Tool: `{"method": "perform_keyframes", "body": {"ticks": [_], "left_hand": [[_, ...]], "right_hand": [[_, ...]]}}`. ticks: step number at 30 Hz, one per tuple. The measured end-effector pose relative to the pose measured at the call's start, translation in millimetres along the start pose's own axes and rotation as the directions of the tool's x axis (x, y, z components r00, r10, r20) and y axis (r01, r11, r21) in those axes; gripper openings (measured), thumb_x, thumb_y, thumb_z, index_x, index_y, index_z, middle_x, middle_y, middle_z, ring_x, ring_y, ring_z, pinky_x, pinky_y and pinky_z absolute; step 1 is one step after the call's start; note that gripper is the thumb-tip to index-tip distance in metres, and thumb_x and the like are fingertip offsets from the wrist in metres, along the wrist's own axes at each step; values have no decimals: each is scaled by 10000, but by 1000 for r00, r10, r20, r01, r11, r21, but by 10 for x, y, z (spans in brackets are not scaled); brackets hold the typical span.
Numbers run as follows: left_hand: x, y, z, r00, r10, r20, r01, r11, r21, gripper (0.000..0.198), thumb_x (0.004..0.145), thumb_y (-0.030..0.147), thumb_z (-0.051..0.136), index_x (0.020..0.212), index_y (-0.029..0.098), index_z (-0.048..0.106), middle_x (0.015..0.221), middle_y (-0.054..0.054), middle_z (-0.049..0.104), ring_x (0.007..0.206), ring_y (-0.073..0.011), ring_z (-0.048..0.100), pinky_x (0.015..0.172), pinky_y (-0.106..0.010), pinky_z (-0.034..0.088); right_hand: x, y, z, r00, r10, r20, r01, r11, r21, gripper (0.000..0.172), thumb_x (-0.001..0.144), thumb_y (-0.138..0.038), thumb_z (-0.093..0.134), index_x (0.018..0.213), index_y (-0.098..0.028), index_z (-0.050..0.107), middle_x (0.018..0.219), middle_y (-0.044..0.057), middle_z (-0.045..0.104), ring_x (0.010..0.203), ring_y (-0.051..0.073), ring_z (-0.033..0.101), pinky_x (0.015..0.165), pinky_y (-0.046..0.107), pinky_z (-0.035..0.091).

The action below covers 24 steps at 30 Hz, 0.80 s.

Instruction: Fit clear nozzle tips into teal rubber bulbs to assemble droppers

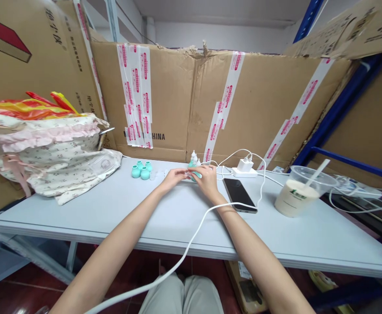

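My left hand [174,179] and my right hand [207,178] meet over the back middle of the table, fingertips pinched together on something small that I cannot make out. Just behind my fingers stand teal bottles with white nozzle tops [194,157], partly hidden by my right hand. Left of my left hand sits a group of several small round teal pots [145,173] with open necks. Small clear plastic pieces [153,175] lie between those pots and my left hand.
A black phone [239,195] lies right of my right hand. Farther right stands a milky drink cup [297,197] with a straw. A white cable [191,244] crosses over my right forearm. A charger on a power strip [245,172], a floral cloth bag [53,161] and cardboard [171,100] edge the table.
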<state>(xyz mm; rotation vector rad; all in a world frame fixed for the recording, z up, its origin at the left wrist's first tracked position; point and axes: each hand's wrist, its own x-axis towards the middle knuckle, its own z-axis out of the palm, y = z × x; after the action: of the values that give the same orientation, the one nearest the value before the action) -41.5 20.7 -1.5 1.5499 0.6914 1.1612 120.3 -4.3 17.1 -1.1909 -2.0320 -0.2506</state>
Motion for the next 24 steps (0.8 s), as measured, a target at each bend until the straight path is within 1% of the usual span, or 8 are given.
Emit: {"method": "perform_keyframes", "body": {"ticks": [4, 6, 9, 11, 14, 18, 20, 24], "left_hand": [[-10, 38, -3, 1000, 4, 29, -2, 998, -65, 329, 694, 309, 621, 959, 116, 651, 974, -93, 668, 909, -209, 611, 903, -375, 415], [-11, 39, -6, 1000, 10, 18, -9, 997, -72, 370, 709, 361, 614, 974, 104, 647, 980, -109, 664, 907, -212, 609, 898, -380, 414], [-14, 26, -7, 1000, 8, -20, -9, 999, -50, 400, 670, 377, 663, 954, 94, 654, 959, -118, 668, 886, -216, 609, 882, -379, 418], [-17, 12, -10, 999, 0, -47, -3, 998, -55, 398, 642, 358, 694, 946, 103, 658, 960, -112, 669, 886, -214, 607, 876, -371, 420], [-19, 0, -24, 999, 0, -47, -4, 996, -89, 407, 651, 343, 693, 987, 117, 649, 1017, -113, 654, 916, -210, 600, 886, -365, 414], [-20, 18, -45, 997, -32, -66, 25, 995, -102, 409, 648, 332, 701, 994, 121, 651, 1031, -119, 649, 921, -207, 598, 891, -361, 409], [-26, 34, -48, 997, -34, -73, 26, 994, -102, 396, 647, 332, 701, 980, 122, 659, 1009, -118, 658, 907, -204, 601, 883, -356, 412], [-41, 54, -53, 996, 3, -84, -11, 995, -102, 357, 656, 314, 695, 957, 123, 669, 972, -112, 669, 890, -193, 601, 864, -332, 413]], "right_hand": [[-4, 23, -12, 995, -93, -37, 93, 996, -15, 253, 877, -342, 447, 1014, -260, 644, 905, 37, 683, 854, 174, 523, 848, 345, 212], [-9, 31, -8, 988, -142, -63, 141, 990, -28, 239, 872, -332, 462, 1011, -257, 641, 871, 34, 685, 840, 171, 524, 846, 349, 212], [-19, 22, 13, 981, -177, -79, 173, 984, -45, 223, 866, -317, 479, 1019, -255, 630, 873, 26, 686, 845, 169, 525, 847, 348, 216], [-23, 2, 22, 981, -178, -84, 174, 984, -46, 233, 865, -315, 483, 1047, -251, 614, 904, 26, 684, 852, 168, 525, 851, 348, 220], [-20, -29, 8, 983, -151, -103, 147, 988, -40, 255, 854, -337, 497, 1069, -247, 599, 966, 33, 671, 899, 179, 516, 853, 353, 230], [-2, -35, -45, 986, -105, -128, 102, 994, -27, 246, 825, -388, 526, 1009, -263, 631, 1066, 30, 633, 989, 205, 478, 845, 358, 243], [5, -24, -58, 988, -92, -125, 93, 996, -2, 237, 813, -402, 538, 979, -270, 644, 1062, 23, 631, 979, 201, 483, 827, 346, 257], [3, -9, -37, 991, -89, -99, 94, 994, 53, 227, 816, -389, 537, 978, -271, 643, 960, 13, 659, 896, 177, 518, 768, 316, 286]]}}
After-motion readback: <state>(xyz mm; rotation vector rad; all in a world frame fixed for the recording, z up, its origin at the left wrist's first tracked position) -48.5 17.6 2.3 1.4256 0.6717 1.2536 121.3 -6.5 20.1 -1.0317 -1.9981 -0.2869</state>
